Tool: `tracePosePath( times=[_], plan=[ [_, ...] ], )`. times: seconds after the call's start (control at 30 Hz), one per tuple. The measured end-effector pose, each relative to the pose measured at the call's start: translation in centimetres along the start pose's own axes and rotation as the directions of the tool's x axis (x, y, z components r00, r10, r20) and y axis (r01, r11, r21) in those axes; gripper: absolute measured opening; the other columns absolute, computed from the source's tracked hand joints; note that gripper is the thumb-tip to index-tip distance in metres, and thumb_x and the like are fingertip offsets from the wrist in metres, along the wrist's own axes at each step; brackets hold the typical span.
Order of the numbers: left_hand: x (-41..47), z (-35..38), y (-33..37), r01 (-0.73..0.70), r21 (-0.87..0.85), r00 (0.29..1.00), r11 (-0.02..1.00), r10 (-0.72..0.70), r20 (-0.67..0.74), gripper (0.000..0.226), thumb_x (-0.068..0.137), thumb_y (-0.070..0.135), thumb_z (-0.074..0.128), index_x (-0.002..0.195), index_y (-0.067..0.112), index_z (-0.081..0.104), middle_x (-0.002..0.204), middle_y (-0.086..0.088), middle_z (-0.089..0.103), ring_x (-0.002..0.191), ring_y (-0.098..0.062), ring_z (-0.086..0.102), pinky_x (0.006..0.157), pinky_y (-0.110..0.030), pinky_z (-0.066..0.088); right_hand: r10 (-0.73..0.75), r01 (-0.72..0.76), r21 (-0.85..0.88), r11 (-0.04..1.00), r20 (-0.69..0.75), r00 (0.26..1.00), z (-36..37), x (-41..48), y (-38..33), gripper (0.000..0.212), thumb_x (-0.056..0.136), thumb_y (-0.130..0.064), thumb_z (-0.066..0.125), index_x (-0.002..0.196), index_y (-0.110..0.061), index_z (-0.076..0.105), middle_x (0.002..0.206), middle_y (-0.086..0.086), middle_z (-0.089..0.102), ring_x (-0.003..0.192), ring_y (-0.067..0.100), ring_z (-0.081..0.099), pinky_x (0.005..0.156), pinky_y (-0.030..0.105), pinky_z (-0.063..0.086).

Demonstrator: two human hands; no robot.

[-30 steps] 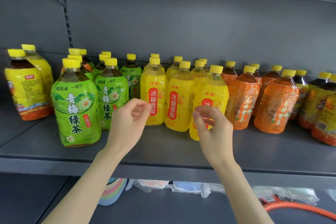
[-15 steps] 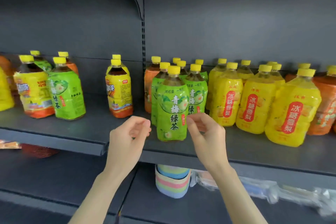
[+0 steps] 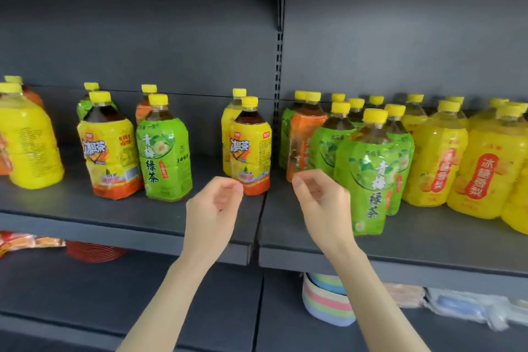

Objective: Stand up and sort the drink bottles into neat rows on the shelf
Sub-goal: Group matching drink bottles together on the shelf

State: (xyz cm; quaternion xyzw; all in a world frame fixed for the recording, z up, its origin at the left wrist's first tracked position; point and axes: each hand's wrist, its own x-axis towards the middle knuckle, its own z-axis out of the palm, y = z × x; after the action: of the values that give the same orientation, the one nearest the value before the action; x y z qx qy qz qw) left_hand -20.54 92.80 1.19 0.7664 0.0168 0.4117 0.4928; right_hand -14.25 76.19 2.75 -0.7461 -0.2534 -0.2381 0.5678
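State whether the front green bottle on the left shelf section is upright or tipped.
Upright: the green bottle stands on its base on the shelf, yellow cap on top.

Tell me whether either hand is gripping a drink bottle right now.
No: the left hand and right hand hover with loosely curled fingers before the grey metal shelf, holding nothing.

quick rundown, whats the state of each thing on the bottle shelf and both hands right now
left hand: fingers loosely curled, holding nothing
right hand: loosely curled, holding nothing
front green tea bottle: standing, capped, ahead of its row
left green tea bottle: standing, capped, beside an iced tea bottle
iced tea bottles: standing, capped
pear drink bottles: standing, capped, grouped together
orange bottle: standing, capped, beside green ones
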Motion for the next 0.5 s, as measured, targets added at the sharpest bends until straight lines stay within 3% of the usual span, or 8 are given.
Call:
tracePosePath(
  times=[0.13, 0.23, 0.3, 0.4, 0.47, 0.5],
  plan=[
    [3.1, -0.3, -3.2, 0.015, 0.039, 1.000, 0.999, -0.014, -0.015, 0.004, 0.090, 0.020, 0.061, 0.091, 0.021, 0.065, 0.085, 0.013, 0.068, 0.082, 0.004, 0.062, 0.067, -0.004, 0.043, -0.025, 0.026, -0.023, 0.999, 0.016, 1.000, 4.2, 2.5, 1.1, 0.014, 0.093, -0.011, 0.062, 0.088, -0.023, 0.064, 0.079, -0.014, 0.065, 0.077, -0.009, 0.060, 0.066, 0.003, 0.042],
    [5.4, -0.4, -5.3, 0.026, 0.047, 0.998, 0.999, -0.024, -0.050, 0.007, 0.090, 0.019, 0.062, 0.095, 0.024, 0.062, 0.089, 0.018, 0.064, 0.085, 0.010, 0.058, 0.066, -0.001, 0.041, 0.028, -0.028, -0.018, 0.999, 0.033, 0.999, 7.1, 5.0, 1.9, 0.010, 0.093, -0.019, 0.063, 0.102, -0.020, 0.064, 0.099, -0.004, 0.066, 0.089, 0.004, 0.061, 0.079, 0.023, 0.053],
    [7.1, -0.3, -6.4, 0.046, 0.052, 0.998, 0.998, -0.043, -0.047, 0.013, 0.089, 0.019, 0.063, 0.101, 0.024, 0.060, 0.094, 0.019, 0.062, 0.089, 0.009, 0.058, 0.069, -0.002, 0.042, 0.088, -0.088, -0.035, 0.996, 0.023, 0.996, 8.9, 6.8, 2.2, 0.036, 0.090, -0.030, 0.067, 0.122, -0.018, 0.056, 0.120, -0.001, 0.058, 0.107, 0.012, 0.057, 0.092, 0.035, 0.052],
    [9.4, 0.3, -7.9, 0.077, 0.052, 0.996, 0.996, -0.075, -0.042, 0.019, 0.090, 0.021, 0.062, 0.108, 0.023, 0.057, 0.100, 0.018, 0.059, 0.095, 0.005, 0.057, 0.072, -0.004, 0.043, 0.168, -0.167, -0.013, 0.986, 0.053, 0.984, 11.1, 9.2, 2.6, 0.081, 0.080, -0.043, 0.074, 0.144, -0.017, 0.031, 0.139, 0.002, 0.043, 0.127, 0.018, 0.047, 0.103, 0.040, 0.046],
    [10.2, 0.6, -8.7, 0.085, 0.044, 0.996, 0.995, -0.083, -0.034, 0.021, 0.090, 0.022, 0.062, 0.111, 0.022, 0.056, 0.102, 0.016, 0.059, 0.097, 0.003, 0.057, 0.072, -0.006, 0.044, 0.253, -0.263, 0.077, 0.962, 0.116, 0.961, 12.2, 10.1, 3.1, 0.093, 0.076, -0.046, 0.077, 0.147, -0.018, 0.022, 0.141, 0.002, 0.044, 0.127, 0.019, 0.048, 0.104, 0.043, 0.045],
    [10.3, 0.5, -9.0, 0.088, 0.039, 0.996, 0.995, -0.087, -0.029, 0.022, 0.090, 0.023, 0.062, 0.111, 0.023, 0.056, 0.102, 0.016, 0.060, 0.097, 0.002, 0.058, 0.072, -0.006, 0.044, 0.283, -0.298, 0.103, 0.949, 0.141, 0.949, 12.6, 10.3, 3.4, 0.088, 0.076, -0.046, 0.076, 0.143, -0.019, 0.025, 0.138, 0.002, 0.049, 0.124, 0.020, 0.052, 0.103, 0.045, 0.047]
  ],
)
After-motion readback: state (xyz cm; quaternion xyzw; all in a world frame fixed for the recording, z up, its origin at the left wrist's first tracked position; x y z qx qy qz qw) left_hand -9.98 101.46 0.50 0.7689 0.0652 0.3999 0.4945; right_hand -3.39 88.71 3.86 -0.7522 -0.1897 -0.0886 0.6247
